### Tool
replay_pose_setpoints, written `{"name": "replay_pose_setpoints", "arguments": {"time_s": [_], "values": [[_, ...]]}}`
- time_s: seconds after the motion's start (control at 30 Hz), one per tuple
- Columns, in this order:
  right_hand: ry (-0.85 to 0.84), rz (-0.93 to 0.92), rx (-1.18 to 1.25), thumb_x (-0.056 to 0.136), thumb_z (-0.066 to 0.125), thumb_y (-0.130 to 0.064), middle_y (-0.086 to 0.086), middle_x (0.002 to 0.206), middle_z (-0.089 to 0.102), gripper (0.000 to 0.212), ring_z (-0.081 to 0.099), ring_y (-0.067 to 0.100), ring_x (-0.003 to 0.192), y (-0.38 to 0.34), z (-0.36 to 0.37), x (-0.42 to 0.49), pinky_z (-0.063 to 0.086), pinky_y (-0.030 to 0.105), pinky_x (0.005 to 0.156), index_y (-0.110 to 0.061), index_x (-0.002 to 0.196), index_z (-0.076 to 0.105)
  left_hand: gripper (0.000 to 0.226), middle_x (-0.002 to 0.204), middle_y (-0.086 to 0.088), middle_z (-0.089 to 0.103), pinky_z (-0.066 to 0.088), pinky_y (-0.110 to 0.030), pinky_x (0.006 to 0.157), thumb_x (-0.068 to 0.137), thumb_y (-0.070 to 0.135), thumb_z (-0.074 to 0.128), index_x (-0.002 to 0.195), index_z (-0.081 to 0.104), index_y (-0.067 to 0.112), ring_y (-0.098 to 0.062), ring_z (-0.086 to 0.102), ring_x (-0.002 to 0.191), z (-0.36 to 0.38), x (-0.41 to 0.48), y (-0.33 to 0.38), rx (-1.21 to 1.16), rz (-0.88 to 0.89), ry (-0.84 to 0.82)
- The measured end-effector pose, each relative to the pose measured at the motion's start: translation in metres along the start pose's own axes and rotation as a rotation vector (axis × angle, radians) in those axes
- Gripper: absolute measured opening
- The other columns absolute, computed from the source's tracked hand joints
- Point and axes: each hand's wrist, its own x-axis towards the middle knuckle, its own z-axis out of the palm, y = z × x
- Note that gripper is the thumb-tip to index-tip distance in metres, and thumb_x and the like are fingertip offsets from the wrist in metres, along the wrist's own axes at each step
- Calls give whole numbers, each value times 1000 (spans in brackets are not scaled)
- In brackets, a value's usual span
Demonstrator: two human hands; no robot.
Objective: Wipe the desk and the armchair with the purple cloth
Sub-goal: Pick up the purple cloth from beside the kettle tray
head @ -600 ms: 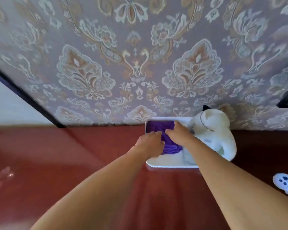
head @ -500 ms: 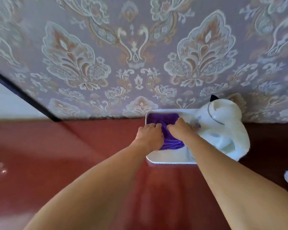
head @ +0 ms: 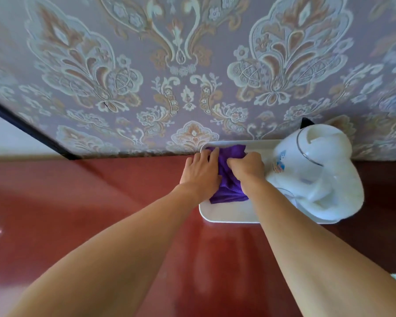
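Holding both bare forearms out over the glossy red-brown desk (head: pixel 101 202), toward a white tray (head: pixel 229 217) standing against the patterned wallpaper (head: pixel 169 65). Gripping the purple cloth (head: pixel 226 191) with the right hand (head: pixel 247 170): knuckles up, fingers curled down tight into the fabric and pinching a fold of it. Laying the left hand (head: pixel 200 176) on the cloth's left edge, fingers nearly straight and slightly spread, tips reaching the tray's far left corner, pressing rather than grasping; thumb tucked out of sight on the cloth side, so not telling whether it is touching the fabric. Lying crumpled inside the left half of the tray, between and under the two hands, with a flatter corner sticking out toward the near rim just below the wrists. Sharing the tray with a white kettle (head: pixel 316 175), standing upright on the right half, just beside the right wrist, and bearing a small coloured print on its side. Running diagonally along the wallpaper's left border, a dark strip (head: pixel 28 129)
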Motion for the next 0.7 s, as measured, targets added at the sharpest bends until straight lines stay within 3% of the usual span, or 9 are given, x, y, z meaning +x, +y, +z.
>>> {"name": "replay_pose_setpoints", "arguments": {"time_s": [0.03, 0.1, 0.17, 0.3, 0.37, 0.43, 0.5, 0.6, 0.7], "values": [[-4, -82, 20, 73, 69, -19, 4, 73, 68, 2, 64, 31, 77, -7, -3, -6, 51, 34, 68, -18, 73, 67, 82, 156, -10, 29, 31, -44, 110, 92, 33, 59, 157, 14, 14, -34, 35, 139, -9, 2, -2, -33, 3, 21], [-37, -265, 10, 75, 67, -14, -3, 59, 58, 17, 55, 25, 64, -28, -8, -19, 44, 34, 63, -20, 61, 58, 88, 161, -7, 23, 30, -47, 113, 92, 31, 60, 159, 5, 16, -32, 26, 146, -35, 5, -7, -111, 16, 50], [-56, -418, 10, 75, 65, -9, -7, 57, 56, 21, 51, 17, 57, -52, -17, -37, 40, 32, 60, -20, 62, 55, 95, 156, -5, 34, 34, -49, 112, 88, 32, 66, 160, 5, 20, -28, 27, 145, -70, 6, -12, -207, 29, 33], [-171, -617, 92, 75, 58, -2, 1, 70, 65, 18, 62, 13, 61, -98, -38, -74, 49, 26, 59, -18, 81, 64, 63, 116, 2, 67, 50, -45, 94, 76, 38, 79, 133, 54, 28, -26, 59, 110, -154, -10, -37, -347, 103, 34], [-221, -740, 67, 72, 56, -3, -4, 77, 67, 29, 58, -1, 63, -122, -48, -95, 42, 9, 61, -19, 92, 70, 59, 109, 1, 69, 49, -41, 93, 75, 44, 79, 129, 61, 30, -25, 60, 106, -196, -26, -56, -255, 85, 36], [-252, -825, 34, 75, 60, 3, -5, 94, 67, 40, 59, 1, 85, -150, -53, -118, 39, 3, 74, -11, 111, 73, 59, 113, -5, 63, 44, -39, 98, 77, 49, 78, 129, 63, 26, -26, 55, 111, -236, -46, -77, -127, 20, 11], [-274, -901, 36, 76, 60, 10, -6, 96, 66, 42, 58, 3, 91, -180, -55, -145, 37, 0, 78, -7, 112, 73, 50, 113, -9, 59, 43, -36, 96, 80, 49, 76, 118, 68, 17, -27, 53, 110, -271, -72, -99, -97, -53, -3], [-280, -1043, 38, 74, 58, 11, 0, 86, 57, 33, 52, 13, 83, -226, -42, -189, 40, 15, 73, -4, 100, 72, 23, 90, 1, 60, 42, -32, 75, 83, 38, 74, 85, 59, 21, -26, 56, 92, -316, -120, -129, -183, -141, 49], [-312, -1071, 68, 78, 59, 9, 9, 101, 49, 34, 41, 10, 84, -263, -16, -239, 33, 8, 76, -3, 107, 69, 20, 75, 11, 57, 36, -23, 58, 75, 30, 67, 76, 47, 30, -21, 56, 77, -357, -181, -155, -326, -233, 205]]}}
